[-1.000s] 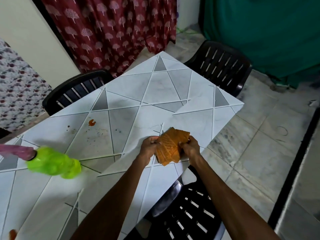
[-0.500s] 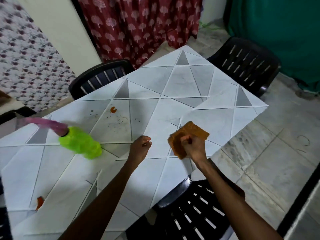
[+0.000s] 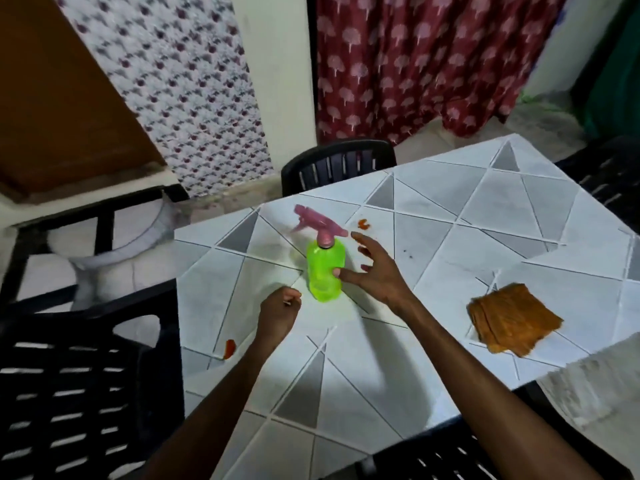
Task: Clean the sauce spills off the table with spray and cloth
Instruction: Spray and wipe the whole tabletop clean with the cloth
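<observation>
A green spray bottle [image 3: 323, 268] with a pink trigger head stands upright on the white-and-grey patterned table [image 3: 433, 258]. My right hand [image 3: 375, 271] is spread open right beside the bottle, its thumb touching the bottle's side. Just left of the bottle's base, my left hand [image 3: 278, 315] rests on the table with fingers curled, holding nothing. The folded orange cloth [image 3: 514, 320] lies on the table at the right, apart from both hands. A red sauce spill [image 3: 363, 223] sits behind the bottle. Another sauce smear [image 3: 229, 348] lies near the table's left edge.
Black plastic chairs stand around the table: one at the far side [image 3: 337, 166], one at the left [image 3: 79, 375], one at the near edge [image 3: 450, 455]. A red patterned curtain [image 3: 433, 60] hangs behind. Small dark specks [image 3: 408, 252] dot the table right of my hand.
My right hand let go of the orange cloth, which now lies on the table, and reached left to the spray bottle. My view swung left. The left hand moved toward the bottle.
</observation>
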Demonstrator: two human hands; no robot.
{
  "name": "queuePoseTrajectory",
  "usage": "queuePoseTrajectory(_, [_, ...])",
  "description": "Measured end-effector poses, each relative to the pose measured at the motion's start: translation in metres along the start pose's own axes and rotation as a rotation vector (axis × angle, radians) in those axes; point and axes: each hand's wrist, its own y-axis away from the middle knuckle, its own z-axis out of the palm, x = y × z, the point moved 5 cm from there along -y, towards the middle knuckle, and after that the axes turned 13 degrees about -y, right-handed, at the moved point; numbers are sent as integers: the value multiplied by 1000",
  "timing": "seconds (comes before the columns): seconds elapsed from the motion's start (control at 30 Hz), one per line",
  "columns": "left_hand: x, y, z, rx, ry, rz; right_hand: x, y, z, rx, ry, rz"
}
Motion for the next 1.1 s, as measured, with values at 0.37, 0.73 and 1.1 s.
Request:
queuePoseTrajectory(0.37, [-58,-63,-13,-82,-411,148,-42,-36,66,-42,177,-289])
queuePoseTrajectory(0.73, [-61,-95,-4,-151,-521,254,-41,-48,83,294,55,-397])
queuePoseTrajectory(1.1, [-49,-124,15,-50,-545,309,27,-85,36,394,-721,405])
